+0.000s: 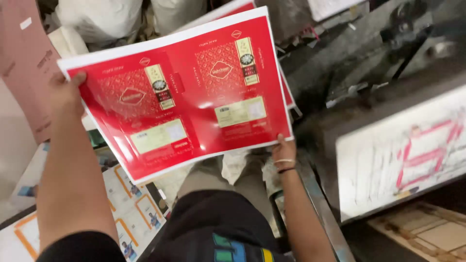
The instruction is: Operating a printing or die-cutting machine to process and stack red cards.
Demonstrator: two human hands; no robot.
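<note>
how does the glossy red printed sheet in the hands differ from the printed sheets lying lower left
The glossy red printed sheet is held up in the air between the left hand and right hand; the pale printed sheets with orange frames lie flat below. The red sheet is almost fully red with a white margin; the pale ones are mostly white. Both carry repeated printed panels.
</note>
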